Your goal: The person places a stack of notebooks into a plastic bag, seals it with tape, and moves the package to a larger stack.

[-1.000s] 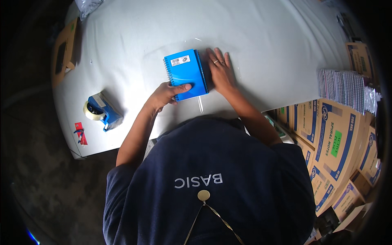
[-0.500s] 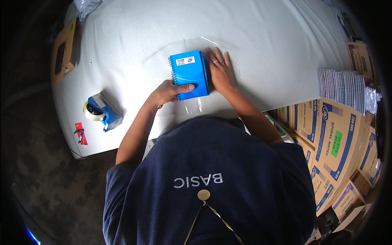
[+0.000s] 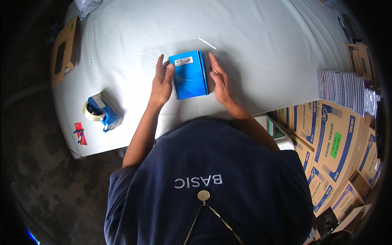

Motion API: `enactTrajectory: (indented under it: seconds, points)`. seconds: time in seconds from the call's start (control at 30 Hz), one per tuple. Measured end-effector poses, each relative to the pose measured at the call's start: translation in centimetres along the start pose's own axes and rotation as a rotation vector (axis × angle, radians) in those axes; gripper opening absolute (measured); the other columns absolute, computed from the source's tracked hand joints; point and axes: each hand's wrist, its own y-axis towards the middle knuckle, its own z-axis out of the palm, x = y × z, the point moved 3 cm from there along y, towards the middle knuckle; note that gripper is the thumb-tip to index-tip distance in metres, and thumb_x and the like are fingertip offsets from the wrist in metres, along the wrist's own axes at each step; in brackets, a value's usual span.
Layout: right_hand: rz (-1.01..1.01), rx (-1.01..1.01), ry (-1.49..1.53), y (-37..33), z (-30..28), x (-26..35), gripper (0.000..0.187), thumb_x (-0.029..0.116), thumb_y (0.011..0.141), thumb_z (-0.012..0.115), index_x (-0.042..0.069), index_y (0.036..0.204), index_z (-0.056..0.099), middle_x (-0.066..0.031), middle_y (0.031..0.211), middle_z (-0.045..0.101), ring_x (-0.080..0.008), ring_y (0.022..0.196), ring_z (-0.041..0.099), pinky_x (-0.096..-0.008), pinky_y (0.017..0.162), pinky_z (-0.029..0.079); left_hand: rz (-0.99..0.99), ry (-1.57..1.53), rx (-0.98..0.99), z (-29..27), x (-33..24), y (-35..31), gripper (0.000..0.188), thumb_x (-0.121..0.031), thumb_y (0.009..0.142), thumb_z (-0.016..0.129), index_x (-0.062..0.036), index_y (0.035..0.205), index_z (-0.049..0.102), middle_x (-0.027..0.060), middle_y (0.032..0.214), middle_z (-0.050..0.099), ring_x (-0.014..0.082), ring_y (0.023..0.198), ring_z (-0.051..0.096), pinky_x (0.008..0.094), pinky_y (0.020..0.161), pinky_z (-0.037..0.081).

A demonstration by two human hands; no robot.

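A small stack of blue spiral notebooks (image 3: 190,83) lies at the middle of the table, a white label on the top cover and wire coils along both sides. At its left side stands my left hand (image 3: 162,85), upright with fingers stretched out and the thumb at the coil edge. My right hand (image 3: 221,83) is on the other side, its palm turned toward the stack and its fingers extended. Whether either palm presses on the coils I cannot tell. Beneath the notebooks a clear plastic sheet (image 3: 207,43) shows by its shiny edges.
On the left of the white-covered table (image 3: 269,61) are a blue tape dispenser (image 3: 103,112), a red packet (image 3: 81,133) and a cardboard box (image 3: 65,51). A notebook stack (image 3: 341,90) stands at the right, above printed cartons (image 3: 337,141). A pale device (image 3: 274,130) sits near my right arm.
My left hand has let go of the notebooks and moved up along their left side. My right hand has lifted from lying flat on the table and turned its palm toward the stack.
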Motion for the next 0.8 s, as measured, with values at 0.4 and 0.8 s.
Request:
enactTrajectory:
  seconds: [0.4,0.8]
  points:
    - [0.041,0.015,-0.152,-0.3,2.7,-0.6,0.059,0.020,0.097,0.042,0.000,0.146,0.014,-0.0245,0.149,0.021,-0.0350,0.139,0.021,-0.0386,0.111,0.023,0.099,-0.080,-0.047,3.3,1.1,0.5,0.060,-0.017,0.097,0.039,-0.0042,0.148,0.009,0.0247,0.148,0.022,0.0301,0.139,0.022,0.0342,0.112,0.019]
    - [0.056,-0.258,-0.740,-0.8,-2.3,0.5,0.067,0.031,0.093,0.051,0.000,0.144,0.021,-0.0302,0.143,0.028,-0.0416,0.139,0.010,-0.0564,0.110,0.000,0.081,-0.026,-0.351,-0.7,2.3,-0.6,0.083,-0.042,0.092,0.052,0.0042,0.145,0.009,0.0274,0.149,0.017,0.0355,0.139,0.016,0.0383,0.113,0.015]
